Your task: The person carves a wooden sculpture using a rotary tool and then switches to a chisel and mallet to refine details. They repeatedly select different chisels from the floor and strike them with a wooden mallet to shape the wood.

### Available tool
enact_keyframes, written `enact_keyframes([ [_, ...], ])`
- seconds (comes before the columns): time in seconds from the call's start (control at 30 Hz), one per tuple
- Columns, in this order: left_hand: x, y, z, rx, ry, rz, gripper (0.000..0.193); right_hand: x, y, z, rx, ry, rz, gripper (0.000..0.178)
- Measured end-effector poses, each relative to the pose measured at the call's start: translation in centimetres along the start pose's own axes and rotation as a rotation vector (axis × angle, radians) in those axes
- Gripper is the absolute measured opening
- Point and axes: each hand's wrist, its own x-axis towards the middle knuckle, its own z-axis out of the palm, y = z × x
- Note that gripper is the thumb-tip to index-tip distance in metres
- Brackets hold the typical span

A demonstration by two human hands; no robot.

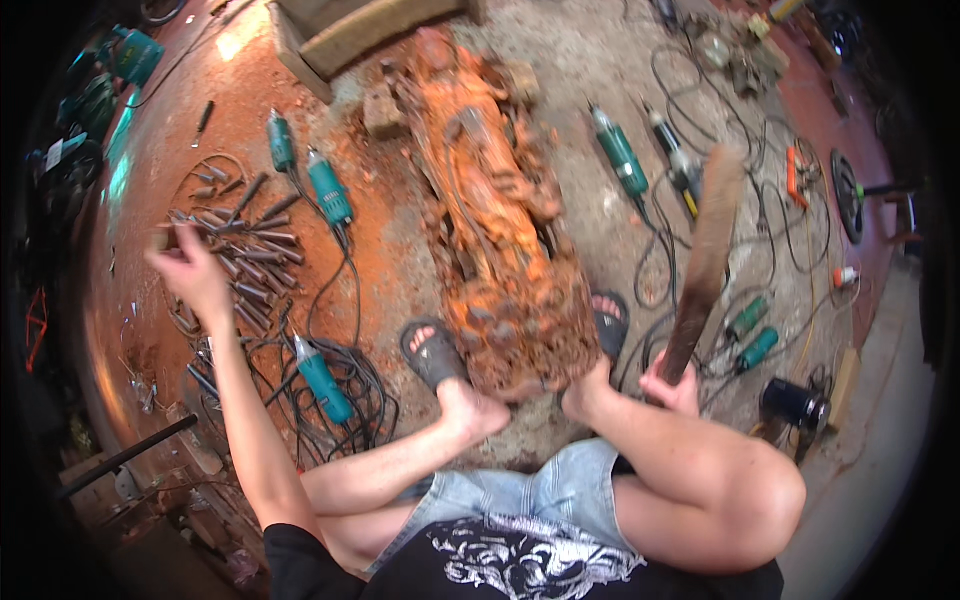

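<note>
My right hand grips a long brush by its handle, upright beside the orange-dusted wood carving lying on the floor between my two sandalled feet. My left hand closes on one carving bit above the bit pile. Advisable: choose carefully, brush dust clear first. Three teal grinders lie left.

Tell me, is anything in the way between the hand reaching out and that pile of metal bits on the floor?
Nothing visible blocks it. The left hand is already over the pile of metal bits, fingers at its near edge. The teal grinders and black cords lie beside the pile. The right hand grips a long brush.
</note>
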Motion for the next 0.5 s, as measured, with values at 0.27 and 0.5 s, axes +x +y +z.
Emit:
enact_keyframes([
  [0.27, -6.5, 21.9, -0.8, -0.971, -0.258, -0.238, 0.019, 2.5, -9.3, 1.2, 0.267, 0.205, 0.007, 0.053],
  [0.5, -15.4, 24.9, 1.8, -1.026, -0.398, -0.292, 0.040, -0.5, -9.3, -0.2, 0.094, 0.158, 0.038, 0.061],
])
